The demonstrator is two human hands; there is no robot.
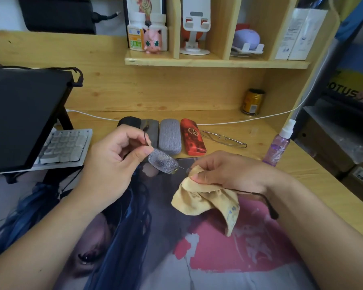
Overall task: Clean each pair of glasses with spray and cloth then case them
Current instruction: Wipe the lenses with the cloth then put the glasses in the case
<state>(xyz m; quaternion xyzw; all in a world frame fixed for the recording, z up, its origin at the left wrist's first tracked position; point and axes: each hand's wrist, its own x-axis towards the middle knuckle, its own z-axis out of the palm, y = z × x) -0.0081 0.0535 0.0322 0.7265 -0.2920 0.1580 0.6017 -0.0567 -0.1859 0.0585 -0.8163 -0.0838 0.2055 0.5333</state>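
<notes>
My left hand (115, 162) pinches a pair of rimless glasses (162, 161) at the hinge; the near lens is covered in spray droplets. With my right hand (224, 170) I grip a yellow cloth (208, 201) folded over the other lens, and one black temple sticks out past my wrist. Behind them lie several cases in a row: a black case (129, 122), a dark grey case (152, 130), a light grey case (169, 136) and a red case (192, 136). A second wire-framed pair of glasses (223, 139) rests to the right of them. The purple spray bottle (278, 144) stands at the right.
A printed desk mat (176, 248) covers the wooden desk (314, 174). A tilted black screen (21, 114) and a white keyboard (63, 147) occupy the left. A can (252, 102) and a white cable (249, 120) sit at the back under a shelf (216, 62).
</notes>
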